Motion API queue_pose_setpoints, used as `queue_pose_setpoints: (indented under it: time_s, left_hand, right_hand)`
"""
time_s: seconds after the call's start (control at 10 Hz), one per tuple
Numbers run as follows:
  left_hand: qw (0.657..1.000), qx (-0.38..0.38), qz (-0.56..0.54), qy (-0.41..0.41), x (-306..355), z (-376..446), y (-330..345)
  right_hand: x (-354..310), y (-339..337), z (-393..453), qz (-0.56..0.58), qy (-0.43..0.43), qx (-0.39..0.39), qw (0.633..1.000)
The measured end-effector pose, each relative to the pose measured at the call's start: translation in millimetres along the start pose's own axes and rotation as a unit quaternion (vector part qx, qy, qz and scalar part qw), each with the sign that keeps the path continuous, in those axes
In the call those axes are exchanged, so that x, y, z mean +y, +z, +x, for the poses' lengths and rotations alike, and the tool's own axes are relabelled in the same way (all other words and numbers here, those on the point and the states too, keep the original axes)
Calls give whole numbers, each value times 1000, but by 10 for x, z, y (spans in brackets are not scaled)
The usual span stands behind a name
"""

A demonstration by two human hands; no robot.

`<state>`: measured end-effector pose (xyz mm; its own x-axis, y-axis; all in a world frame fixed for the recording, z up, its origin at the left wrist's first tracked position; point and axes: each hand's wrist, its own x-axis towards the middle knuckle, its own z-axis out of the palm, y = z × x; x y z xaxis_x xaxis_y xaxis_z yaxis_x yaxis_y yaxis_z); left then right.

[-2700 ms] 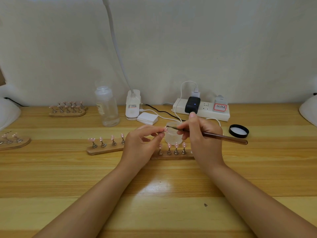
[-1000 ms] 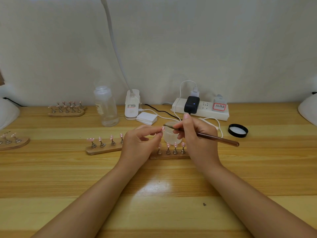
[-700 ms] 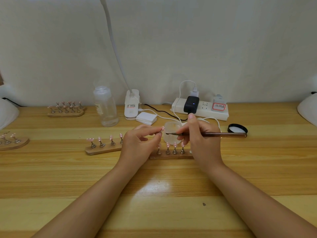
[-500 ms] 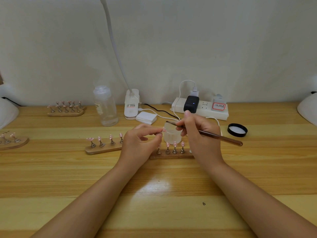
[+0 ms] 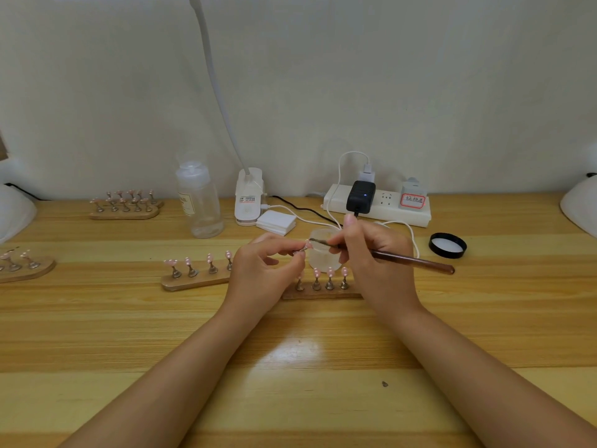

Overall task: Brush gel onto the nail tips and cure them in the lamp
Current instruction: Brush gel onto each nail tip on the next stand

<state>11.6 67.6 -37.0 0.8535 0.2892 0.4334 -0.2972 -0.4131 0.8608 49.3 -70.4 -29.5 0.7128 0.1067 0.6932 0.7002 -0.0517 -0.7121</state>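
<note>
1. My left hand (image 5: 265, 270) pinches one nail tip (image 5: 303, 248) on its little metal stand, thumb and forefinger closed on it, lifted off the wood so I can turn it toward the brush.
2. My right hand (image 5: 371, 253) grips the brush (image 5: 410, 260) like a pen, fingers curled round the front of the handle; the long brown handle trails out to the right, away from the work.
3. The bristle end meets the tip just past my left fingertips. I judge this is the gel stroke itself, though the gel on the bristles is too small to make out.
4. The gel jar (image 5: 323, 253) sits directly behind both hands, between them, close enough for a short reload. Its black lid (image 5: 448, 245) lies well off to the right of my right hand, out of the way.
5. Just under my right hand is the near holder (image 5: 323, 292) with four tips standing; the empty spot presumably belongs to the one I'm holding.
6. A second holder (image 5: 193, 279) runs out left of my left hand, four tips visible.
7. Curing is not yet done for this one. A white dome (image 5: 581, 208) at the far right may be the lamp, I can't tell.
</note>
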Motion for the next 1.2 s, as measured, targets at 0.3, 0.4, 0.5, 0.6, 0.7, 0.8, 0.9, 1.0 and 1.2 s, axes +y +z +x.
queue_pose_setpoints:
  time_s: [0.3, 0.4, 0.5, 0.6, 0.7, 0.8, 0.9, 1.0, 1.2]
  left_hand:
    - [1000, 2, 2, 4, -1, 0, 2]
    - [1000, 1, 7, 6, -1, 3, 2]
    - [1000, 3, 8, 7, -5, 4, 0]
    - [1000, 0, 7, 8, -5, 4, -1]
    - [1000, 0, 8, 10, -2, 4, -1]
    - [1000, 0, 6, 11, -13, 4, 0]
    - [1000, -1, -4, 5, -21, 3, 2]
    - [1000, -5, 0, 6, -14, 5, 1]
    - [1000, -5, 1, 5, -3, 7, 5]
  right_hand:
    - [31, 17, -3, -11, -2, -11, 1000]
    - [46, -4, -9, -14, -2, 3, 1000]
    - [48, -18, -9, -6, 7, 17, 1000]
    - [23, 1, -1, 2, -9, 13, 1000]
    - [-1, 37, 4, -16, -21, 6, 1000]
    - [8, 38, -2, -21, -17, 7, 1000]
    - [23, 24, -9, -9, -8, -1, 1000]
    - [40, 17, -13, 0, 7, 4, 1000]
    - [18, 12, -8, 12, 4, 19, 1000]
